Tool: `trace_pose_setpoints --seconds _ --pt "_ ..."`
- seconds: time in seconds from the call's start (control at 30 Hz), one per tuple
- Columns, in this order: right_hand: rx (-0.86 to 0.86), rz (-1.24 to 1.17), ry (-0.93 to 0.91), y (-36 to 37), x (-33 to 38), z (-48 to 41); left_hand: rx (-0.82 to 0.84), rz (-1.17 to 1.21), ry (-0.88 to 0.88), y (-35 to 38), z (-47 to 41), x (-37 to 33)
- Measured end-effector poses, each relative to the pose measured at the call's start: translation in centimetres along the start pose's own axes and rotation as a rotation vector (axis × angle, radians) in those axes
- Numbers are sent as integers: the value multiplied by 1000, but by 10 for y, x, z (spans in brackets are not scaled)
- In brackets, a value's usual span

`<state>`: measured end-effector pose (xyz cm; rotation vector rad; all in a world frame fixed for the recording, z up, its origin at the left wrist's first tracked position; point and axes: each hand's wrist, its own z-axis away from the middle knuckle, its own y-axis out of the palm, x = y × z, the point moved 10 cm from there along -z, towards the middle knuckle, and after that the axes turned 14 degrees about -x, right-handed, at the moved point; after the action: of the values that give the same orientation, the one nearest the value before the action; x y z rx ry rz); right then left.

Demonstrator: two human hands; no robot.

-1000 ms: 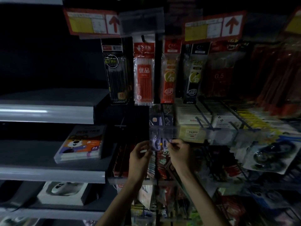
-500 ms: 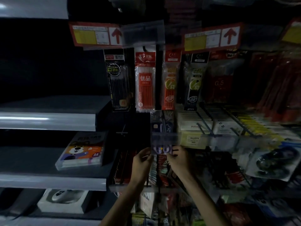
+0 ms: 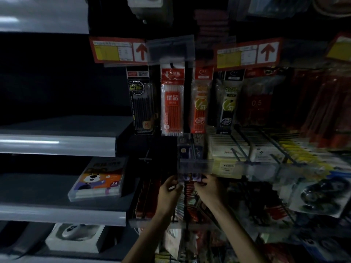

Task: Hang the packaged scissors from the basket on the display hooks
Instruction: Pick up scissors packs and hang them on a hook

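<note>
Grey shelves (image 3: 57, 145) are located at the left, and pen-refill packs (image 3: 172, 103) are hung at the upper centre of the display. A clear label rail (image 3: 195, 165) is mounted below the packs. Just under the rail, the left hand (image 3: 169, 192) and right hand (image 3: 209, 189) are positioned with fingers curled. The packaged scissors (image 3: 190, 177) (purple card, top edge hidden by the rail) is pinched between them, one side edge held by each hand.

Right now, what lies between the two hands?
The scissors package, pinched at its sides by the left hand and right hand, in the head view.
</note>
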<state>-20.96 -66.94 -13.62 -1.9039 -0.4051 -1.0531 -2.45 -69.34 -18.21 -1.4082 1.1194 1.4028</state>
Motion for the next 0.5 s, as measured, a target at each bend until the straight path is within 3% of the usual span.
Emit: trace_pose_setpoints --seconds 0.33,0.5 --pt "-34 65 32 -6 -3 0 -15 4 -6 2 6 -4" --pt "-191 55 14 -25 -8 16 -16 -23 6 -6 14 2"
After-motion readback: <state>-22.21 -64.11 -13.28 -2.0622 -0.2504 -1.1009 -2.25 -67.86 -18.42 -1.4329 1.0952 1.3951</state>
